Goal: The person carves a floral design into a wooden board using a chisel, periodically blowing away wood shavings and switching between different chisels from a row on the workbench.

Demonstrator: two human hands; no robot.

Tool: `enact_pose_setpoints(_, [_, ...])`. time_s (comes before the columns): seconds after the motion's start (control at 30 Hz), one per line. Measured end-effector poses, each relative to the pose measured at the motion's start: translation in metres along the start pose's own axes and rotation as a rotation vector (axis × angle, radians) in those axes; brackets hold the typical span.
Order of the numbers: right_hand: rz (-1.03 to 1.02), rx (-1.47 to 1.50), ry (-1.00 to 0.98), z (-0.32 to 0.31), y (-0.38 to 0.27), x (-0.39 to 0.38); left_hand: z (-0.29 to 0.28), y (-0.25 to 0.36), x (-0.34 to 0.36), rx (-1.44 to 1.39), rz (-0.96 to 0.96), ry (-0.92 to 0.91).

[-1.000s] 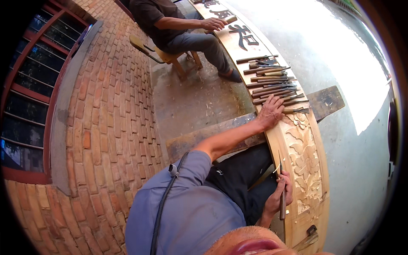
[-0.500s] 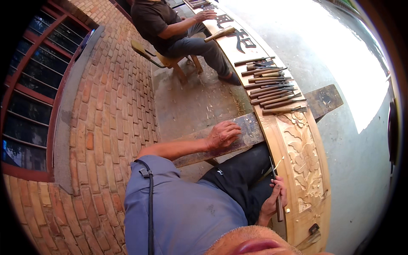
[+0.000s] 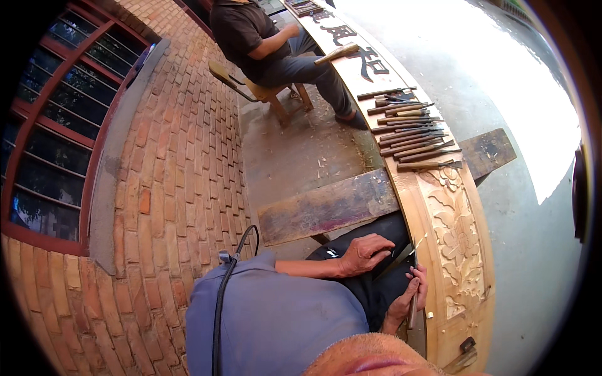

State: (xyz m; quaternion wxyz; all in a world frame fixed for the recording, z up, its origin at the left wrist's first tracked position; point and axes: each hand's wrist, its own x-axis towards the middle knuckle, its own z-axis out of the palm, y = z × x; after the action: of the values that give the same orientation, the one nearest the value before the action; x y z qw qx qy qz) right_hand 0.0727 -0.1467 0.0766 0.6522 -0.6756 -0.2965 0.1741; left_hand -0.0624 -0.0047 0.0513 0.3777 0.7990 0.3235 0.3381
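Now the left hand (image 3: 365,254), loosely curled and seemingly empty, has withdrawn from the chisels (image 3: 411,136) on the carved board (image 3: 461,239), bringing both hands close: the right hand (image 3: 406,297) grasps a wooden-handled carving tool (image 3: 412,312) beside that board's edge

Strong daylight falls at upper right, softer shade at left.
The floor (image 3: 495,81) glares white there; near the black corners, the window (image 3: 66,141) bends by fisheye distortion.
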Motion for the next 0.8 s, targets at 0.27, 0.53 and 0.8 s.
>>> enact_pose_setpoints(0.27, [-0.046,-0.112,0.009,-0.017,0.003,-0.008,0.045,0.024,0.008,-0.187,0.166,-0.222])
enact_pose_setpoints(0.53, [0.102,0.125,-0.089,-0.029,0.003,-0.019,0.049,0.015,-0.005,-0.136,0.210,-0.282])
enact_pose_setpoints(0.8, [0.142,0.195,-0.115,-0.035,-0.013,-0.014,0.046,0.016,0.038,-0.233,-0.106,-0.177])
